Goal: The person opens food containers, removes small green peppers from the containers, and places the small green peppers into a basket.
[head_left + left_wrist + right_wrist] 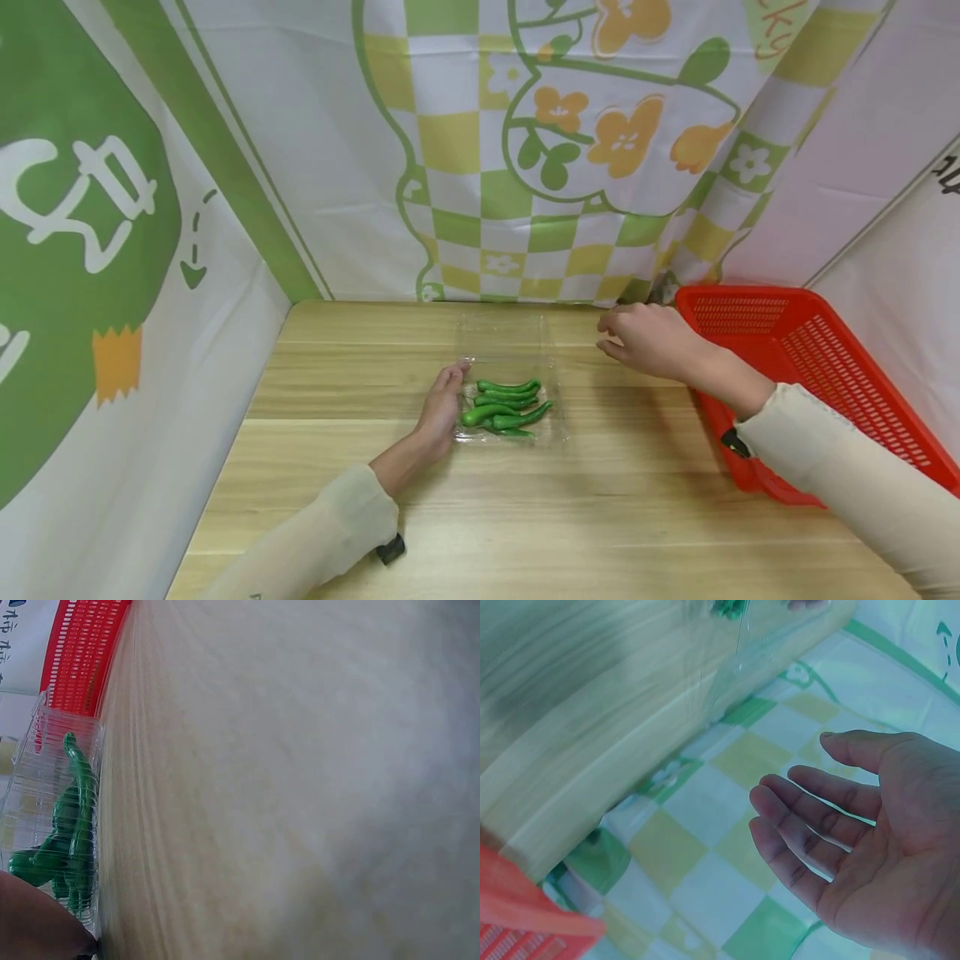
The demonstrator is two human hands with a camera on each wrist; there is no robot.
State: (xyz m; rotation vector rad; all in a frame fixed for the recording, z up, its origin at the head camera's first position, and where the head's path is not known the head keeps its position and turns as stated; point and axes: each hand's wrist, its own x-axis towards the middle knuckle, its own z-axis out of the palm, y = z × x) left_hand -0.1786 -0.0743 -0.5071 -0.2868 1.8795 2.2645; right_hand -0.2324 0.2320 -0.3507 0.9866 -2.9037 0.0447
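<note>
A clear plastic clamshell box [555, 421] lies on the table with its lid [501, 333] folded back toward the curtain. Inside its near half are several green chili peppers [517, 400], seen from the side in the left wrist view [81, 817]. My left hand [437, 417] holds the box by its left side; part of the grip is hidden. Over the table to the right of the box, my right hand [651, 337] is raised with nothing in it. In the right wrist view its fingers [787, 817] are relaxed and slightly bent, apart from one another.
A red plastic basket [862, 367] with slotted walls stands at the table's right side, beneath my right forearm. Behind the wooden table [360, 500] hangs a patterned curtain [525, 200]. More printed cloth borders the left and right sides.
</note>
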